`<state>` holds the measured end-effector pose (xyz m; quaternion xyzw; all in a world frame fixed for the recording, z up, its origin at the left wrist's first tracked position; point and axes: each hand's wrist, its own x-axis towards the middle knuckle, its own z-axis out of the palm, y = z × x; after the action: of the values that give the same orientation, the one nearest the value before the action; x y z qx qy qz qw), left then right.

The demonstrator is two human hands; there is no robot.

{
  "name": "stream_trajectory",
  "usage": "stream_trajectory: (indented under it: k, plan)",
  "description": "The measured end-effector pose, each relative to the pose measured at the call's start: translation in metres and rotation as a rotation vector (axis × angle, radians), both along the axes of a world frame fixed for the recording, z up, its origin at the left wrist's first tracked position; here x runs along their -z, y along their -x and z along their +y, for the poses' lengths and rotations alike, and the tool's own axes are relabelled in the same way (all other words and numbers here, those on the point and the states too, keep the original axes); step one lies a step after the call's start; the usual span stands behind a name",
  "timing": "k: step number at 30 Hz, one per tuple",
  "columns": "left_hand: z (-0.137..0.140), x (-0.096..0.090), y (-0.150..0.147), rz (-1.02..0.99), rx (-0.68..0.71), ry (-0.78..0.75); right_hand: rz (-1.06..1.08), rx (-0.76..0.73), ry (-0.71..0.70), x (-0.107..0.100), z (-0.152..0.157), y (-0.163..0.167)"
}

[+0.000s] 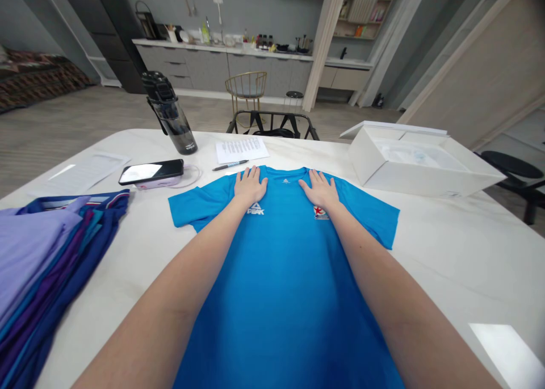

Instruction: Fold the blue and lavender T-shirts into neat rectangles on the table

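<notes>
Where the smooth shirt [289,264] lies flat, left hand [251,187] and right hand [321,191] rest spread.

Worktop [451,258] brightly lit, w/ a white glare patch btm R; phone [149,173] screen reflects light too. Shirt [285,264] gets darker & softer twd btm, shadowy at its sides. Bg dimmer, kitchen [204,71] a bit soft. Wide-angle distortion: bottle [181,130] leans outwd, box [438,176] looks stretched, R edge blurry, top R corner dark.
</notes>
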<state>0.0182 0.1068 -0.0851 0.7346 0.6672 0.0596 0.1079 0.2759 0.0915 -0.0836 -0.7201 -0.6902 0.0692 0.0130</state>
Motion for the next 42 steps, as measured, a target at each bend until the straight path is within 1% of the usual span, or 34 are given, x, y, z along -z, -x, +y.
stream_trajectory:
  k: [5,7,9,12,13,16,18,22,23,25,27,28,29,31,32,34,36,40,42]
  plan:
    - [0.012,-0.003,-0.001,0.003,0.000,0.007,0.029,-0.007,-0.018,0.002,0.014,-0.001]
    - [0.017,-0.008,-0.001,0.006,0.010,-0.004,0.054,-0.018,-0.059,0.001,0.019,-0.004]
    - [0.021,-0.012,0.001,0.009,-0.021,-0.072,0.056,0.004,-0.153,-0.002,0.022,-0.008]
    - [0.028,-0.016,0.008,0.048,-0.129,-0.211,0.005,0.101,-0.276,-0.008,0.025,-0.012]
    - [0.030,-0.017,0.011,0.067,-0.142,-0.235,-0.009,0.124,-0.287,-0.010,0.026,-0.012]
    - [0.037,-0.016,0.018,0.092,-0.092,-0.256,-0.005,0.141,-0.261,-0.012,0.033,-0.007]
    - [0.042,-0.017,0.019,0.079,-0.089,-0.271,0.015,0.162,-0.267,-0.012,0.039,-0.002]
    - [0.047,-0.021,0.018,0.012,-0.182,-0.259,0.067,0.239,-0.307,-0.012,0.048,0.006]
    - [0.045,-0.022,0.017,-0.008,-0.196,-0.246,0.096,0.223,-0.308,-0.013,0.047,0.006]
    - [0.036,-0.024,0.015,-0.035,-0.182,-0.234,0.177,0.119,-0.307,-0.015,0.042,0.005]
    - [0.021,-0.025,0.012,-0.042,-0.099,-0.246,0.249,-0.010,-0.320,-0.018,0.030,0.001]
    - [0.011,-0.025,0.011,-0.039,-0.043,-0.254,0.269,-0.043,-0.326,-0.018,0.022,-0.003]
    - [0.001,-0.025,0.011,-0.032,0.011,-0.263,0.277,-0.042,-0.329,-0.019,0.013,-0.007]
    - [-0.018,-0.025,0.012,-0.011,0.071,-0.265,0.268,0.043,-0.316,-0.018,-0.007,-0.016]
    - [-0.028,-0.024,0.014,-0.001,0.067,-0.254,0.258,0.106,-0.295,-0.018,-0.018,-0.021]
    - [-0.044,-0.024,0.020,0.018,-0.003,-0.214,0.234,0.216,-0.220,-0.016,-0.038,-0.032]
    - [-0.058,-0.024,0.029,0.035,-0.098,-0.169,0.203,0.286,-0.127,-0.015,-0.055,-0.042]
    - [-0.077,-0.024,0.058,0.078,-0.218,-0.131,0.167,0.348,-0.004,-0.013,-0.072,-0.060]
    - [-0.078,-0.023,0.078,0.071,-0.237,-0.057,0.163,0.350,0.029,-0.012,-0.074,-0.069]
